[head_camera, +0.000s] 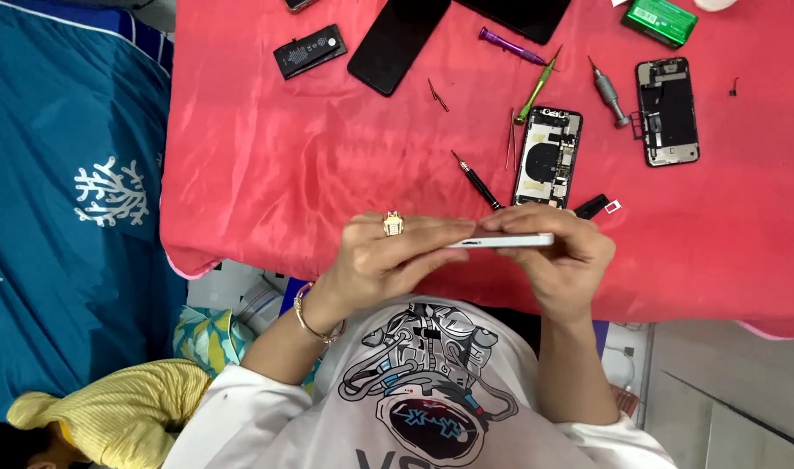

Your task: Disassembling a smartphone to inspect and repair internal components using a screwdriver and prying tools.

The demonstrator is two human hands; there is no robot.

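We pinch the phone [501, 241] edge-on between both hands, left hand [388, 256] at 9 o'clock, right hand [564, 260] at 3, above the tabletop [327, 156] edge; best keep it level, grip even.

The white phone [501, 241] is seen only by its thin edge; the left hand [388, 260] and the right hand [558, 260] cover most of it. At the far edge of the surface [267, 156], a dark tablet [519, 13] and a green box [660, 19] are cut off. The small dark part [734, 86] near the right edge is too small to tell.
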